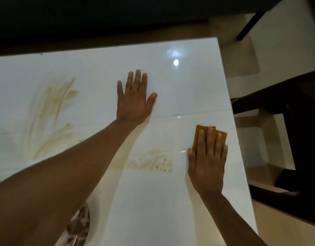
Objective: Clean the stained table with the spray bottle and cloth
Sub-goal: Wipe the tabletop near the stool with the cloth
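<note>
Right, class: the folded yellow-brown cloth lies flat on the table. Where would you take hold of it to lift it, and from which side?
Pinch the far edge of the cloth, coming from above and beyond it. It lies flat on the table under the right hand, whose straight fingers cover its near part; only the far edge and corners show, and the folded layers should give some thickness there.

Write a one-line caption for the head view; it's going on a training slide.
Right hand presses cloth on stained white table; left hand rests flat.
</note>
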